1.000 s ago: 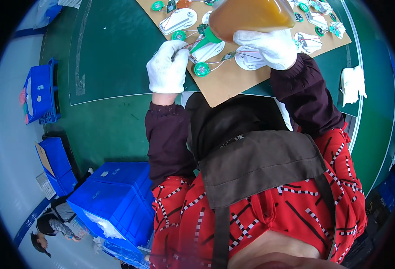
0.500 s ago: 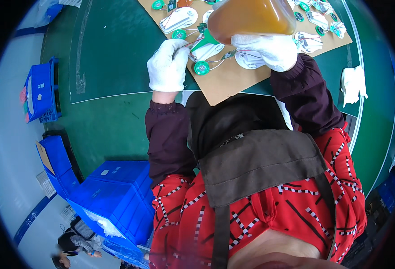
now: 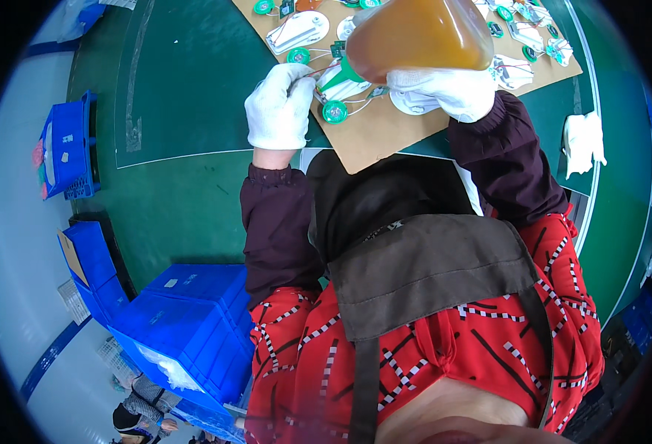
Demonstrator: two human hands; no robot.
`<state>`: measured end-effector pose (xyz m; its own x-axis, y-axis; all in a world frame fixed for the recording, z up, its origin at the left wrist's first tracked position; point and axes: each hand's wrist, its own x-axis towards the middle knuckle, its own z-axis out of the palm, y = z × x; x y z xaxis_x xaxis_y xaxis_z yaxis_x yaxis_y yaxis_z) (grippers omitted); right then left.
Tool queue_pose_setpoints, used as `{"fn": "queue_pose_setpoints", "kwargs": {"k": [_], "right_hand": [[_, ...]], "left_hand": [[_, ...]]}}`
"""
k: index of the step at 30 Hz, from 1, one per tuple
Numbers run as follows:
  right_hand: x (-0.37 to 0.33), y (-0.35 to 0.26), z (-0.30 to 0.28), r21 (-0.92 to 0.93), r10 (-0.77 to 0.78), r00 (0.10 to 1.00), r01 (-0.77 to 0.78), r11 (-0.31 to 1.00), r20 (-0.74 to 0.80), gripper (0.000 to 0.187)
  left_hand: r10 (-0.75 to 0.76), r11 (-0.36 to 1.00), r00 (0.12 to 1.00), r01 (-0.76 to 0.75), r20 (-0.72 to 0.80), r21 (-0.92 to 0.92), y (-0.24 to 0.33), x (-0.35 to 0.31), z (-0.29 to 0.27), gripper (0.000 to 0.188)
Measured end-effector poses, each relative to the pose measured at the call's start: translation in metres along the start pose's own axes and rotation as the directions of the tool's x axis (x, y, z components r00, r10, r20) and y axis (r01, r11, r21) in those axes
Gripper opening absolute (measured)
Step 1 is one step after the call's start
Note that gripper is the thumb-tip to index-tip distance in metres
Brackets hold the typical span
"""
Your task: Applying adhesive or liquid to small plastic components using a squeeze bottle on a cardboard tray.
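Observation:
My right hand, in a white glove, grips a plastic bottle of amber liquid and holds it tilted above a brown cardboard sheet. My left hand, also in a white glove, rests at the sheet's left edge with its fingers on thin wires beside a green round part and a white oval piece. More white pieces and green round parts lie across the sheet. What the bottle's mouth touches is hidden.
The cardboard lies on a green table. A white cloth lies on the table at the right. Blue plastic crates stand on the floor at lower left, another blue crate further left. A person crouches at the bottom left.
The bottle has tipped slightly in my right hand. My left hand stays at the wires. The person on the floor has shifted to the right along the bottom edge.

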<state>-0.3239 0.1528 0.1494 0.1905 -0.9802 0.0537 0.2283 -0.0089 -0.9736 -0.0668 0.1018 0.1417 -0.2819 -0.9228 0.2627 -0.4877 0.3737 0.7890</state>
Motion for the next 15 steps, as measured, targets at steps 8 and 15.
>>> {"fn": "queue_pose_setpoints", "kwargs": {"k": [8, 15], "right_hand": [[0.006, -0.008, -0.001, -0.709, -0.342, 0.923, 0.361, 0.606, 0.178, 0.027], [0.009, -0.013, 0.0, -0.517, -0.276, 0.961, 0.235, 0.823, -0.003, 0.03]], "left_hand": [[-0.015, 1.0, 1.0, 0.015, 0.007, 0.01, 0.003, -0.001, -0.001, 0.015], [0.018, 1.0, 1.0, -0.019, 0.002, 0.015, 0.001, -0.001, -0.001, 0.014]]}}
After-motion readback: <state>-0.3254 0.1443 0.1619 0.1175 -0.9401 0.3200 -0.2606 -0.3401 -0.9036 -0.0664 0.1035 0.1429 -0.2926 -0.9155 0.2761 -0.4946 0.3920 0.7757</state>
